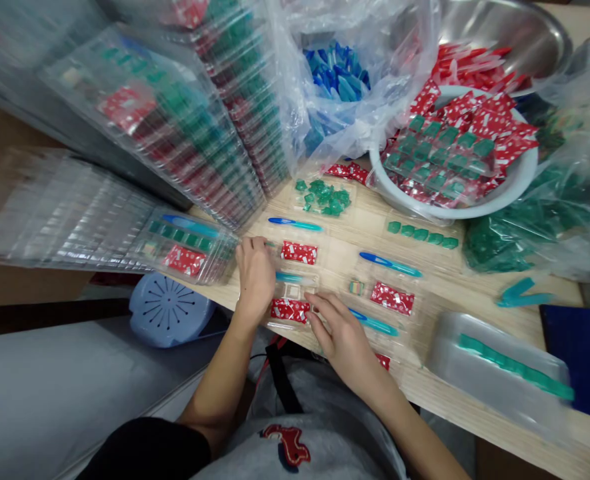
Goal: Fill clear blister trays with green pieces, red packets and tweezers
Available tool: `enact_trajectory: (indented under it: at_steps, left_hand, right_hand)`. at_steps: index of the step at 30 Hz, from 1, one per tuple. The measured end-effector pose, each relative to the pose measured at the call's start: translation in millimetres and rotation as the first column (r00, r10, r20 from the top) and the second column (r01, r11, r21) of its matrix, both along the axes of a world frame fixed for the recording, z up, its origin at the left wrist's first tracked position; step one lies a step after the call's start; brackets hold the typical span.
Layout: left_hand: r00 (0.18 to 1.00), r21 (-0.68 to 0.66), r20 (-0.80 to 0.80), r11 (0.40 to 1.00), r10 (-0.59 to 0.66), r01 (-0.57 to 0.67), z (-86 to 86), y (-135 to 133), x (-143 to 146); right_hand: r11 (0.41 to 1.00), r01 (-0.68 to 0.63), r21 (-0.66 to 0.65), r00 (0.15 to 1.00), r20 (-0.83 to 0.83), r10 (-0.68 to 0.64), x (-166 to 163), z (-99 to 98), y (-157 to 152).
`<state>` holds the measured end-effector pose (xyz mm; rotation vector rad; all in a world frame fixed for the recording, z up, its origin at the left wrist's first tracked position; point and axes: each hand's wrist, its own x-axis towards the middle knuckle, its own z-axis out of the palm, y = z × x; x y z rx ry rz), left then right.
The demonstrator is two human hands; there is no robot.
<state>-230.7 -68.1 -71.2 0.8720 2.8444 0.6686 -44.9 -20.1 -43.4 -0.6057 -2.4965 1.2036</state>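
At table [335, 257] edge, my left hand [255, 270] and right hand [342, 333] fingers press flat on clear tray [291, 300], long axis left-right; red packet [289, 310] print unreadable.

Bright even light, soft shadows — edges blurred, bent, plastic glare

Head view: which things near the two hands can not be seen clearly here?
- Clear tray under both hands: its near part is hidden by the right hand.
- Left hand: fingertips curl under, so its grip is unclear.
- Red packet: mostly hidden behind the right wrist.
- Stacked trays at left: blurred.
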Motion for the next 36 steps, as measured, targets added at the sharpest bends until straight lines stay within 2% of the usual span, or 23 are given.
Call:
enact_trajectory:
  at_steps: [14,18,21,23,25,27,28,29,31,33,36]
  left_hand:
    - [0.998,-0.003,-0.06,1.0,-0.002,0.002,-7.8,-7,-6]
    - [1.0,-0.023,-0.016,1.0,0.003,-0.003,-8.4,-8,-12]
    - [1.0,0.01,0.001,1.0,-0.016,0.015,-7.7,-9,-16]
    - [0.998,0.037,0.013,0.998,-0.055,0.054,-7.0,-10,-16]
    - [0.994,0.062,0.023,0.992,-0.107,0.105,-7.1,-11,-15]
    - [0.991,0.077,0.025,0.988,-0.135,0.133,-8.5,-11,-14]
    - [0.991,0.077,0.027,0.989,-0.132,0.129,-9.7,-10,-14]
    - [0.992,0.074,0.033,0.991,-0.118,0.115,-11.0,-9,-14]
    - [0.995,0.066,0.054,0.995,-0.079,0.076,-13.2,-8,-14]
    - [0.997,0.082,0.051,0.996,-0.049,0.044,-13.8,-8,-15]
    - [0.997,0.153,-0.016,0.985,-0.076,0.077,-11.0,-9,-15]
  right_hand:
    - [0.999,-0.033,0.021,0.997,0.076,0.031,8,-0.6,0]
    - [0.993,-0.041,0.107,0.997,0.062,0.034,19,12.2,22]
    - [0.975,0.021,0.223,1.0,0.001,-0.021,34,42.9,67]
    - [0.919,0.166,0.359,0.986,-0.062,-0.154,43,75.2,111]
    - [0.789,0.336,0.514,0.936,-0.086,-0.342,51,111.3,162]
    - [0.599,0.561,0.571,0.799,-0.183,-0.573,58,142.9,217]
    - [0.526,0.629,0.573,0.728,-0.198,-0.656,62,154.7,243]
    - [0.445,0.668,0.596,0.657,-0.193,-0.729,65,163.2,269]
    - [0.357,0.713,0.603,0.514,-0.105,-0.851,72,169.4,315]
    - [0.352,0.746,0.565,0.425,0.003,-0.905,79,163.6,350]
    - [0.426,0.776,0.465,0.376,0.2,-0.905,86,143.3,385]
